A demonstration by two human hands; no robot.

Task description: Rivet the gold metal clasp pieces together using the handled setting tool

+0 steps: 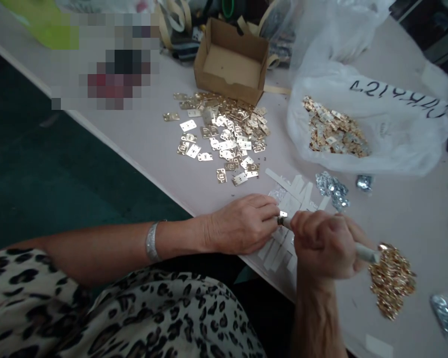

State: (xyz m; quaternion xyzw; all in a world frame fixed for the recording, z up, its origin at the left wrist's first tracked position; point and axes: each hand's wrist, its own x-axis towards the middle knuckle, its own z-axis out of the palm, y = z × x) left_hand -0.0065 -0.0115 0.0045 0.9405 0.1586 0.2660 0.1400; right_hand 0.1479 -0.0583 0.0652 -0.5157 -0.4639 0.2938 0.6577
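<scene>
My left hand (246, 223) is closed in a pinch on a small metal piece (282, 214) near the table's front edge, above some white paper strips (300, 194). From the right, my right hand (326, 243) wraps round a pale stick-like tool (366, 252). One end of the tool meets the piece at my left fingertips; its other end sticks out to the right of my fist. Gold-coloured metal plates (227, 144) lie scattered beyond my left hand. A heap of shiny gold pieces (392, 278) lies right of my right hand.
An open cardboard box (231, 62) stands behind the plates. At the back right, a white plastic bag (403, 134) holds many gold plates. Silver pieces (332, 189) and small clear packets (445, 315) lie on the table (145, 134), whose edge runs diagonally. Part of the back left is pixelated.
</scene>
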